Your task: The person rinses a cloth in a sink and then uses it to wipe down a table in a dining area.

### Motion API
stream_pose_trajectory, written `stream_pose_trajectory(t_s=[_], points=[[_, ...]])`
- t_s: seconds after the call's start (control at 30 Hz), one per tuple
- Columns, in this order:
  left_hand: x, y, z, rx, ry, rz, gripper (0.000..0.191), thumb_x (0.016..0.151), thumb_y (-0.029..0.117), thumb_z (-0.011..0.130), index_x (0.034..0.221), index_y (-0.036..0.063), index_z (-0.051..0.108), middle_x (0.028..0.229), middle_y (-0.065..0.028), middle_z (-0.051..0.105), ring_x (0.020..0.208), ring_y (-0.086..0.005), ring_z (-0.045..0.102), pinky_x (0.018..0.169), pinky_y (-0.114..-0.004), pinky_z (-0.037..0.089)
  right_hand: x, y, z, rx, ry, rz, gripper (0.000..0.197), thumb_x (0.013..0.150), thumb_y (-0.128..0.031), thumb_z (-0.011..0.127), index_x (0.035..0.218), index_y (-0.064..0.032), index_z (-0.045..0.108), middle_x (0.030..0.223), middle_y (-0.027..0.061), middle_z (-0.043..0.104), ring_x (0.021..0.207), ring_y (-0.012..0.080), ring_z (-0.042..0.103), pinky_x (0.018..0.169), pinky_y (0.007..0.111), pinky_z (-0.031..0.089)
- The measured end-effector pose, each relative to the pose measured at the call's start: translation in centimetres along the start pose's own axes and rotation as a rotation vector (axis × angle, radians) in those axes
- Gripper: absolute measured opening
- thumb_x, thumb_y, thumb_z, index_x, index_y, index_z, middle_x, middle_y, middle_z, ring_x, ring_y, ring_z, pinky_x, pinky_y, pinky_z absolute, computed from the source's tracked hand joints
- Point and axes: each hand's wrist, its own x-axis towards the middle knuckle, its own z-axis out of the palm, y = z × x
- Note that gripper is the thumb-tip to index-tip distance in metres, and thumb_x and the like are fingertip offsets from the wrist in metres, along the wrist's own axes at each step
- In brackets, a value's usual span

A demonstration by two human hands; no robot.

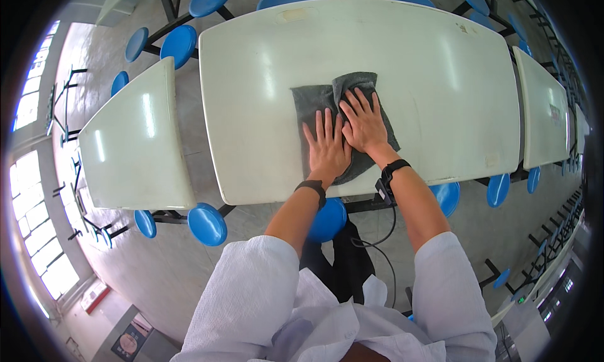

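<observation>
A dark grey cloth (314,100) lies partly folded on a white dining table (264,46), near its front edge. My left hand (329,147) rests flat on the cloth's left part, fingers spread. Just right of it and a little farther forward, my right hand (365,123) presses on the folded part with its fingers apart. The two hands meet near the thumbs. Neither is closed around the cloth.
Blue round stools (207,224) on black frames stand around the table; one (328,220) is right below its front edge. Other white tables stand at the left (137,149) and right (542,112). A black cable (389,263) hangs from the right wrist device.
</observation>
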Motion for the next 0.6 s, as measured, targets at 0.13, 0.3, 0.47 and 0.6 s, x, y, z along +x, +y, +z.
stream_pose_trajectory(t_s=[0.13, 0.3, 0.47, 0.6], points=[[2.4, -1.4, 0.0, 0.071, 0.027, 0.061, 0.064, 0.093, 0.04, 0.043, 0.149, 0.0082, 0.038, 0.158, -0.0174, 0.027, 0.149, -0.0366, 0.016, 0.114, -0.066, 0.009, 1.5, 0.3, 0.2, 0.028, 0.063, -0.048, 0.048, 0.087, -0.022, 0.049, 0.133, -0.0094, 0.051, 0.148, 0.0116, 0.043, 0.142, 0.0319, 0.032, 0.118, 0.058, 0.018], [7.8, -3.8, -1.1, 0.037, 0.076, 0.125, 0.064, 0.092, 0.04, 0.044, 0.148, 0.0087, 0.039, 0.157, -0.0165, 0.03, 0.148, -0.0351, 0.02, 0.115, -0.065, 0.01, 5.8, 1.1, 0.7, -0.023, 0.195, 0.089, 0.045, 0.088, -0.023, 0.05, 0.132, -0.011, 0.054, 0.145, 0.0101, 0.047, 0.14, 0.0297, 0.038, 0.117, 0.055, 0.023], [13.8, -5.3, -1.7, 0.014, 0.163, 0.146, 0.061, 0.092, 0.039, 0.046, 0.148, 0.0137, 0.04, 0.156, -0.0154, 0.032, 0.148, -0.0336, 0.021, 0.117, -0.062, 0.01, 10.8, 3.1, 1.8, -0.094, 0.309, 0.195, 0.045, 0.09, -0.029, 0.051, 0.133, -0.0146, 0.055, 0.145, 0.0089, 0.048, 0.139, 0.0309, 0.039, 0.114, 0.06, 0.024], [18.4, -7.1, -1.8, 0.012, 0.227, 0.165, 0.059, 0.092, 0.038, 0.047, 0.147, 0.0169, 0.042, 0.157, -0.0145, 0.033, 0.148, -0.0322, 0.022, 0.118, -0.061, 0.012, 15.0, 4.5, 2.7, -0.119, 0.381, 0.217, 0.044, 0.092, -0.031, 0.05, 0.133, -0.017, 0.055, 0.145, 0.0088, 0.049, 0.138, 0.0319, 0.04, 0.114, 0.06, 0.025]])
